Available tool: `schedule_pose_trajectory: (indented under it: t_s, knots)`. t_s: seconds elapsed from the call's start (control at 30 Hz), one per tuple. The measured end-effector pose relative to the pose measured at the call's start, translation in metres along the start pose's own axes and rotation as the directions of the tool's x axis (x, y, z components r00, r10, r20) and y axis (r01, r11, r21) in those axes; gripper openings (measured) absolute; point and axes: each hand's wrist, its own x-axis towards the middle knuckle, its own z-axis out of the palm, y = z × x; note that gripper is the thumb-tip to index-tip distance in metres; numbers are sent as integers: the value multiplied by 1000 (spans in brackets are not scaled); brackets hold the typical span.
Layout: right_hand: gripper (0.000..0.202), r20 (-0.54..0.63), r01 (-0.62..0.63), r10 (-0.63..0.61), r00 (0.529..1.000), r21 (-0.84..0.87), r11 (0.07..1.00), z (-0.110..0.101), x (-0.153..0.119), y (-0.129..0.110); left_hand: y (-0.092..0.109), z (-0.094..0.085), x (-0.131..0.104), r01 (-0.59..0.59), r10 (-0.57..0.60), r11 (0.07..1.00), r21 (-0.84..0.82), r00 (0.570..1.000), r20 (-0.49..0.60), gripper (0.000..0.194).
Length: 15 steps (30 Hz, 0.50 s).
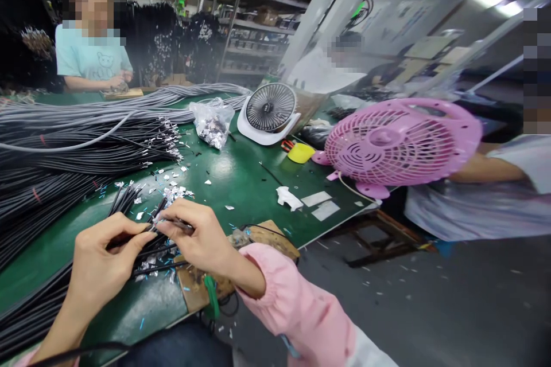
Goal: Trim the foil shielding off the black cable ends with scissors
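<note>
My left hand [101, 258] is closed, thumb and forefinger pinching a black cable [150, 229] close to its end. My right hand [196, 235] meets it there, its fingertips closed on the pale, stripped-looking end of the same cable. A slim dark thing [184, 223] shows inside the right hand; its kind is not clear. Beneath both hands lie more black cables [51, 292], with shiny foil scraps [174, 192] and small blue bits around their ends.
Bundles of black cables [86, 152] and grey cables [172, 94] cover the table's left. A clear bag [212, 123], white fan [269, 112], pink fan [396, 143] and yellow piece [300, 152] stand farther back. A wooden board [267, 235] sits at the near edge. A co-worker [92, 57] sits opposite.
</note>
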Motion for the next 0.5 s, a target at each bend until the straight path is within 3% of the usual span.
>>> schedule_pose_trajectory:
  t_s: [0.13,0.23,0.3,0.37,0.43,0.5]
  knots:
    - [12,38,82,-80,996,-74,994,-2,-2,8,2,1,0,-44,44,998,54,999,-2,17]
    - [17,65,136,-127,990,-158,978,-4,-3,11,6,0,3,1,-2,998,58,1000,7,19]
    - [17,84,116,-108,991,-101,988,-4,-3,9,6,-3,6,55,-56,998,12,996,67,23]
    - [17,112,14,-25,993,94,995,-2,-2,4,6,-7,9,103,-82,991,-87,974,212,25]
    - [22,203,-167,99,974,349,922,0,0,-1,5,-12,12,114,-45,975,-189,941,335,24]
    - [26,296,-322,190,936,500,804,2,2,-5,5,-15,12,68,12,970,-235,946,324,20]
